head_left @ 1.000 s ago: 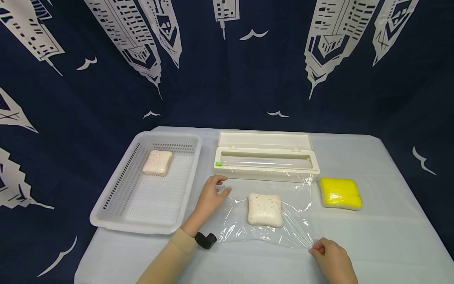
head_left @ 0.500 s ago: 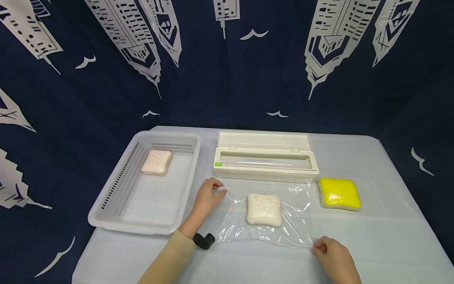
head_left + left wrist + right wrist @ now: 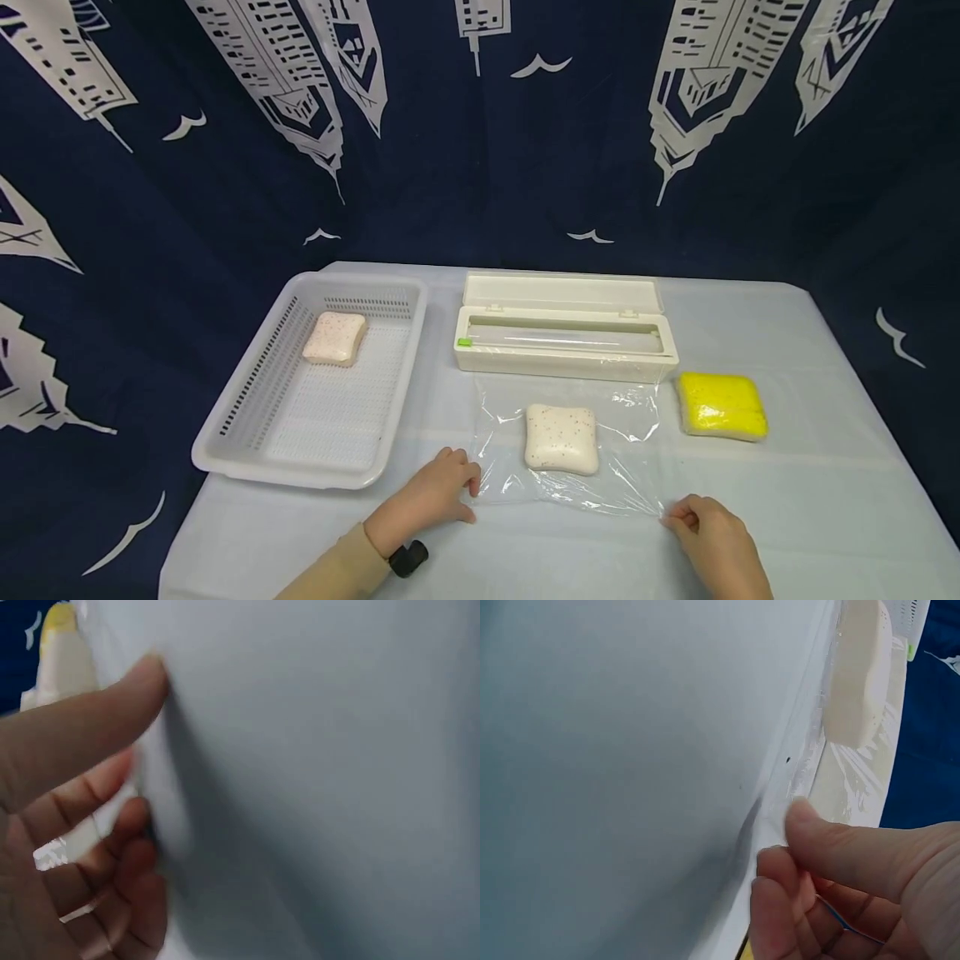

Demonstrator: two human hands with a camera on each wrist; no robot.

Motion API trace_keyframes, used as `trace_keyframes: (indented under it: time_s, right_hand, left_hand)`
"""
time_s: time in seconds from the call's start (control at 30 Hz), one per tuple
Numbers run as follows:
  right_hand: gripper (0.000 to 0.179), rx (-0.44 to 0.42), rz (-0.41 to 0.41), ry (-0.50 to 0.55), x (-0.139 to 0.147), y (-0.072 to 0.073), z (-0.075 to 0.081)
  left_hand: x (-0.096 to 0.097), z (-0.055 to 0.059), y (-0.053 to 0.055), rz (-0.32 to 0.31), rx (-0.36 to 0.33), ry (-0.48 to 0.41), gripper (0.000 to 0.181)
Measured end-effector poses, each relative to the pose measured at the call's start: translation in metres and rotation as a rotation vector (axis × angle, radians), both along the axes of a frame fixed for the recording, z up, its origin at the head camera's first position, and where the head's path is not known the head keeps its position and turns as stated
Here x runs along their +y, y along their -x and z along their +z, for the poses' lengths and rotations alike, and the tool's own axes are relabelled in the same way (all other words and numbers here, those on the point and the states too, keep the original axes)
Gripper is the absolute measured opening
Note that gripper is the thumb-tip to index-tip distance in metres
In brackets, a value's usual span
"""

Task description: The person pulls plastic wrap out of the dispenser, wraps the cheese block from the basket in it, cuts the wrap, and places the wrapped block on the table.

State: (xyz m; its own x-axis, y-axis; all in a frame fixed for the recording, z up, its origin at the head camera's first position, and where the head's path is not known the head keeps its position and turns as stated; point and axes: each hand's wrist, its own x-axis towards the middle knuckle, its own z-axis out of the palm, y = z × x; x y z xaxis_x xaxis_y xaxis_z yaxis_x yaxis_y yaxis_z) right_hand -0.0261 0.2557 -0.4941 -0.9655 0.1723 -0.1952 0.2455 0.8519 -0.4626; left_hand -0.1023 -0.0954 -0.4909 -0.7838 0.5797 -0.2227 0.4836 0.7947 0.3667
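A sheet of cling film (image 3: 498, 479) lies pulled out from its cream dispenser (image 3: 566, 364), with a speckled, off-white, cushion-shaped block (image 3: 561, 437) on top. At the film's front right corner my right hand (image 3: 712, 537) pinches the edge between thumb and fingers. My left hand (image 3: 427, 497) is beside the front left corner, its fingers bent near the film's edge. In the left wrist view the left thumb (image 3: 97, 724) stands apart from the fingers. Whether those fingertips touch the film is hard to tell.
A white perforated basket (image 3: 217, 454) on the left holds a similar pinkish speckled block (image 3: 335, 338). To the right lies a yellow, shiny-wrapped block (image 3: 722, 405). The dispenser's lid (image 3: 562, 292) is raised at the back, before a dark blue printed cloth (image 3: 480, 183).
My left hand has come down from the film's back left, near the dispenser, to its front left corner. The right hand stays at the front right corner, still pinching the film.
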Motion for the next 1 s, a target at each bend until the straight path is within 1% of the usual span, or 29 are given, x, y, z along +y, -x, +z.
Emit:
trace_keyframes:
  time_s: [0.13,0.27,0.37,0.47,0.53,0.6,0.67,0.83,1.0]
  right_hand:
    - [0.010,0.026,-0.011,-0.011,0.002,-0.001,0.001]
    - [0.012,0.066,-0.033,-0.009,0.004,-0.003,0.002]
    - [0.012,0.143,-0.056,-0.011,0.004,-0.005,0.003]
    - [0.010,0.256,-0.072,-0.017,0.005,-0.005,0.003]
    - [0.010,0.313,-0.078,-0.009,0.005,-0.004,0.003]
    - [0.009,0.348,-0.081,0.003,0.006,-0.001,0.003]
    - [0.008,0.347,-0.087,0.021,0.007,0.002,0.004]
    - [0.010,0.297,-0.095,0.063,0.009,0.017,0.006]
    - [0.012,0.305,-0.080,0.067,0.010,0.034,0.008]
  left_hand:
    - [-0.006,-0.009,0.000,-0.011,0.050,-0.044,0.021]
    - [-0.010,-0.012,0.000,-0.015,0.114,-0.097,0.019]
    - [-0.013,-0.009,-0.001,0.005,0.166,-0.158,0.017]
    - [-0.014,-0.005,0.000,0.028,0.214,-0.220,0.016]
    - [-0.014,-0.003,0.002,0.052,0.229,-0.256,0.015]
    - [-0.014,-0.003,0.004,0.085,0.243,-0.282,0.014]
    - [-0.014,-0.003,0.007,0.125,0.246,-0.308,0.014]
    - [-0.008,-0.005,0.014,0.223,0.235,-0.341,0.013]
    - [0.000,-0.007,0.022,0.295,0.259,-0.341,0.013]
